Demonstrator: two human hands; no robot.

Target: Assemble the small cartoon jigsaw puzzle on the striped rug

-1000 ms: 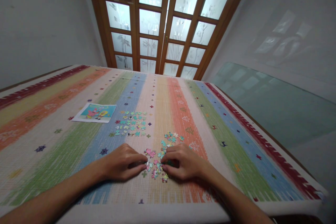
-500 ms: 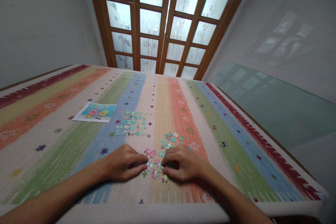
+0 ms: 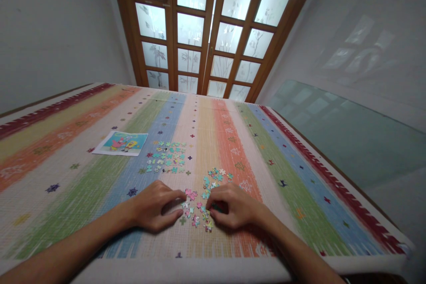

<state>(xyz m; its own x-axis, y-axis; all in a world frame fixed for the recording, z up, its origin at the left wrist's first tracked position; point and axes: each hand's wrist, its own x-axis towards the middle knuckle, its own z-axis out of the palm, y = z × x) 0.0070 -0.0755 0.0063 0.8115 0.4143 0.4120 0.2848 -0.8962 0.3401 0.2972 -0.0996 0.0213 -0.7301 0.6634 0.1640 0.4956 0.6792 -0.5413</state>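
A small heap of pink and teal puzzle pieces [image 3: 195, 214] lies on the striped tablecloth [image 3: 233, 142] between my two hands. My left hand [image 3: 155, 206] rests on the cloth just left of the heap. Its forefinger and thumb are apart, their tips at the nearest pieces, and bare cloth shows between them. My right hand [image 3: 234, 207] sits just right of the heap with its fingers curled down over a dark green bit that looks like puzzle pieces [image 3: 218, 207]. More loose pieces [image 3: 216, 174] lie just beyond the right hand.
A spread of mostly teal pieces [image 3: 166, 157] lies farther back on the left, and a cartoon reference picture [image 3: 120, 143] beyond it. The table's near edge [image 3: 199, 270] is close under my forearms. Wooden glass-paned doors [image 3: 206, 31] stand behind the table, and a glass surface [image 3: 349, 142] is on the right.
My left forefinger and thumb have spread apart a little and drawn slightly back from the heap. My right hand stays curled in the same place.
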